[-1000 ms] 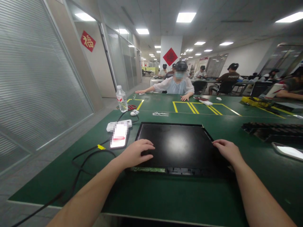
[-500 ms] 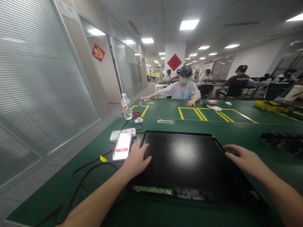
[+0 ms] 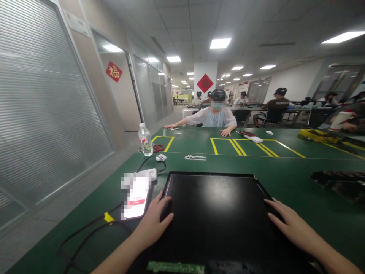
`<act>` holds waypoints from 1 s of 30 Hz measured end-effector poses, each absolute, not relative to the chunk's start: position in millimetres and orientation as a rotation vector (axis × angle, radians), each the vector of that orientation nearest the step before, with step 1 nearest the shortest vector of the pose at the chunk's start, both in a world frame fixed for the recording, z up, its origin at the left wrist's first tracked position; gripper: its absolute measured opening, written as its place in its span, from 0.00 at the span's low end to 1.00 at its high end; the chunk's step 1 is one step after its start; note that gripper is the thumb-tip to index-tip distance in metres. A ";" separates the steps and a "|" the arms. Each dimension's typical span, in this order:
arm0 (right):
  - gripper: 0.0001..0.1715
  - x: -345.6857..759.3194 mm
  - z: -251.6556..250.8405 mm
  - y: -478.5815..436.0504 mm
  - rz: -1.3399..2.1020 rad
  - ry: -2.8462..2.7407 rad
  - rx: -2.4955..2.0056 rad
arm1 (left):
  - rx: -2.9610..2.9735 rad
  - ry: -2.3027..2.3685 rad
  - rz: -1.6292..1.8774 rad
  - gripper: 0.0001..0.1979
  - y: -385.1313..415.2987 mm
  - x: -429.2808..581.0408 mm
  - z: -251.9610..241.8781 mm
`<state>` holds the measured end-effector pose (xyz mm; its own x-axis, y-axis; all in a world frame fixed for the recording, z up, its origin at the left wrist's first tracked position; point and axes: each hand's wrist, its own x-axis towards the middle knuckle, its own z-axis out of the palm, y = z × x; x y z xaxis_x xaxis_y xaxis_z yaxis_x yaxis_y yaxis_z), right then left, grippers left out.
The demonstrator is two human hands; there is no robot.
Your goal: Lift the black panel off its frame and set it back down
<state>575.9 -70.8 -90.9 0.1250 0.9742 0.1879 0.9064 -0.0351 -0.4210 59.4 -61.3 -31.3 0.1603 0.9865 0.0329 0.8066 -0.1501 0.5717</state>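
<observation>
A large black flat panel [image 3: 219, 213] lies on the green table [image 3: 182, 163], with a green circuit strip [image 3: 175, 267] along its near edge. My left hand [image 3: 154, 220] rests at the panel's left edge, its thumb and fingers spread. At the right edge is my right hand [image 3: 288, 220], fingers apart, their tips touching the frame. Neither hand is closed round anything. A lit phone [image 3: 138, 198] lies just left of my left hand.
Beyond the phone are a black cable with yellow tape [image 3: 108, 218], a white device [image 3: 161, 157], a water bottle [image 3: 145, 140], red scissors [image 3: 158, 148] and calipers [image 3: 195, 157]. Dark parts [image 3: 336, 180] lie at right. A person [image 3: 215, 116] sits opposite, hands on the table.
The view has tilted up, so the panel, phone and both hands sit lower in the picture. My right hand has slid a little nearer along the panel's right edge.
</observation>
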 end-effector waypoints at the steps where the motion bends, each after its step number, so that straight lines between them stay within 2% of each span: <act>1: 0.41 575.0 -93.3 -70.9 0.199 -1.813 -1.987 | 2.036 1.700 0.584 0.27 -61.7 59.6 -32.7; 8: 0.38 574.1 -107.2 -71.2 0.117 -1.798 -2.015 | 2.149 1.715 0.500 0.27 -67.0 65.8 -35.2; 15: 0.41 574.0 -109.2 -76.4 0.132 -1.793 -2.021 | 2.189 1.779 0.382 0.30 -70.8 66.2 -32.3; 22: 0.40 574.9 -113.7 -80.0 0.079 -1.781 -1.987 | 2.206 1.857 0.342 0.34 -74.0 61.9 -43.9; 30: 0.39 570.1 -112.4 -83.8 0.057 -1.752 -2.001 | 2.044 1.666 0.723 0.27 -59.8 30.6 -70.2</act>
